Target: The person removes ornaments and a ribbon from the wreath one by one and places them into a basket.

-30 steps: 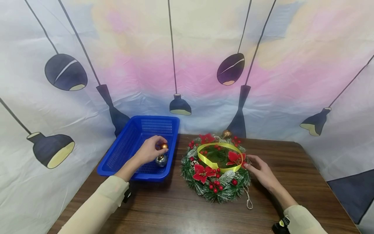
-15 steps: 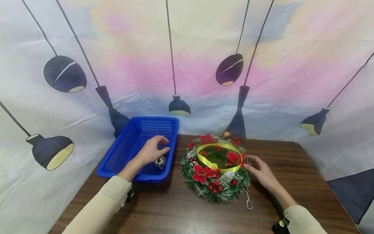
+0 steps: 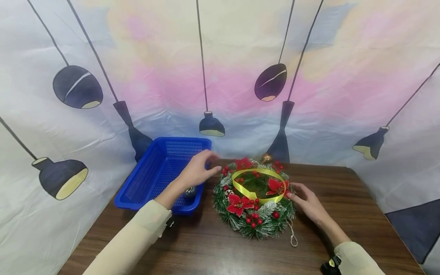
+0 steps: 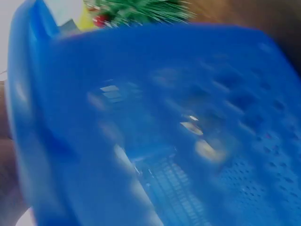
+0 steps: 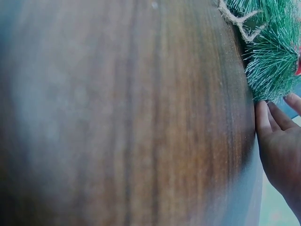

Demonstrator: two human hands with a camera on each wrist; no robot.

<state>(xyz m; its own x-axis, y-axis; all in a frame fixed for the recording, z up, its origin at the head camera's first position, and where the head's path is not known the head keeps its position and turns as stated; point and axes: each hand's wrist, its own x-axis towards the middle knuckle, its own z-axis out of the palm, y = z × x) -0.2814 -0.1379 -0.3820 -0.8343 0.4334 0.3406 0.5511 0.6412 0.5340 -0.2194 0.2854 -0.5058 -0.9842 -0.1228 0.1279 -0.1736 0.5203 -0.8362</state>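
A Christmas wreath (image 3: 264, 221) of frosted greenery, red poinsettias and berries lies on the table, with a loop of yellow ribbon (image 3: 243, 190) on top. My right hand (image 3: 307, 202) holds its right edge, fingertips at the greenery (image 5: 273, 70) in the right wrist view. Over the right rim of a blue plastic basket (image 3: 127, 202) my left hand (image 3: 197, 170) reaches toward the wreath, thumb apart from the fingers. I cannot tell whether a bauble is hidden in it. A silver bauble (image 3: 190, 192) sits in the basket below that wrist. The left wrist view is blurred and mostly basket wall (image 4: 117, 52).
A gold bauble (image 3: 266, 157) sits at the wreath's far edge. A twine loop (image 3: 293, 238) trails from the wreath onto the brown wooden table (image 3: 227, 256). Behind the table hangs a cloth (image 3: 237, 88) printed with lamps.
My left hand has moved from inside the basket to the right, past its rim. The gold bauble seen at its fingertips earlier no longer shows. The right hand has stayed at the wreath.
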